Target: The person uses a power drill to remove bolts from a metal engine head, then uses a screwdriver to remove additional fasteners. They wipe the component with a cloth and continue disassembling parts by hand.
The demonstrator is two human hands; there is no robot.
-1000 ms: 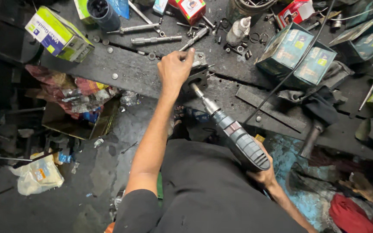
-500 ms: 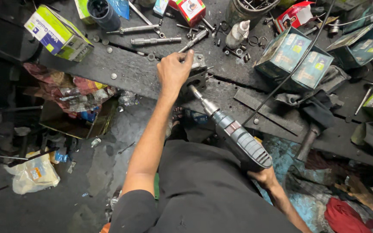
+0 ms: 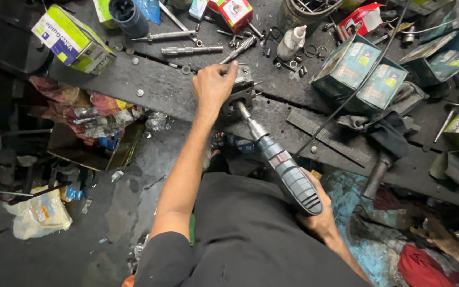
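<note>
My left hand (image 3: 212, 86) grips a small dark metal block part (image 3: 241, 91) at the front edge of a greasy black workbench (image 3: 155, 85). My right hand (image 3: 320, 218) holds a grey and dark power drill (image 3: 285, 172), mostly hidden behind its body. The drill's shaft points up and left, and its tip meets the metal part just below my left fingers.
Bolts, washers, steel rods (image 3: 191, 50) and a white bottle (image 3: 291, 41) litter the bench. Teal cartons (image 3: 361, 72) stand right, a green-yellow box (image 3: 73, 40) left. A hammer (image 3: 378, 170) hangs off the front edge. Rags and a plastic bag (image 3: 38, 215) lie on the oily floor.
The view has shifted slightly; my left hand stays on the metal part and the drill stays pressed against it, with the drill body a little lower in the frame.
</note>
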